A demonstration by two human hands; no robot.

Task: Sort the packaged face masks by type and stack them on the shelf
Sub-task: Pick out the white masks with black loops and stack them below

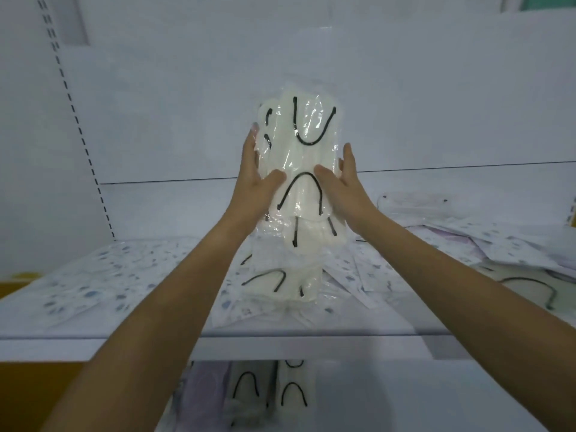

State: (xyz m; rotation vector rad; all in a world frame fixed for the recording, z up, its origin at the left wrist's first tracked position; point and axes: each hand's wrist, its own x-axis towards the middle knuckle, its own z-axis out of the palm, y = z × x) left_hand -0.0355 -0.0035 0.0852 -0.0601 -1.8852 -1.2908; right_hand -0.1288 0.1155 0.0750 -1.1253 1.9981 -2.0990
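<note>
Head view: at frame centre, left hand [258, 182] and right hand [341, 180] clamp an upright bundle of cream masks [304, 157], crinkly clear wrap, black loops. Below, speckled flat packs [93, 275] litter the white shelf [280, 344]; bare panel above.

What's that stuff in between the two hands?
A bundle of white masks in clear wrappers. It stands upright, and the left hand and right hand grip its sides. The head view shows it.
</note>
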